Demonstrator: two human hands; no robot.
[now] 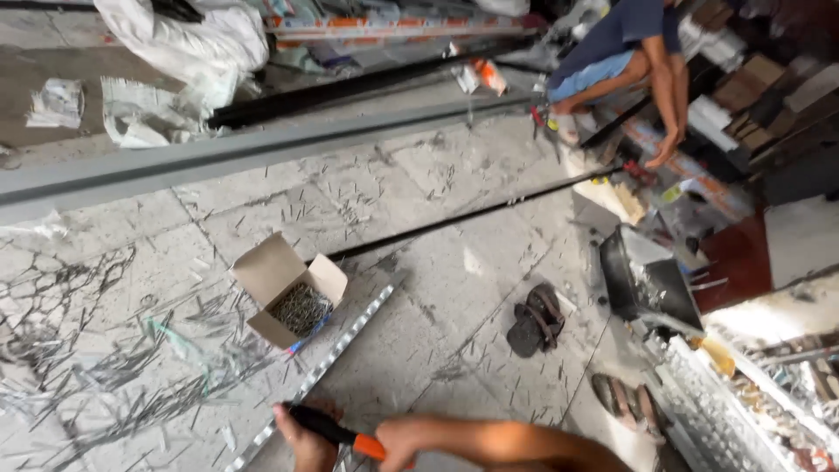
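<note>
Bare floor (454, 288) ahead of hands; box (293, 293) just beyond, sandals (535, 319) right. Left hand (308, 441) and right hand (404, 444) both closed on tool (336, 430), over strip (323, 367).

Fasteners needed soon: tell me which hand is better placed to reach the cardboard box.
Left hand, probably: it lies nearer the cardboard box; the right hand grips the tool farther right.
</note>
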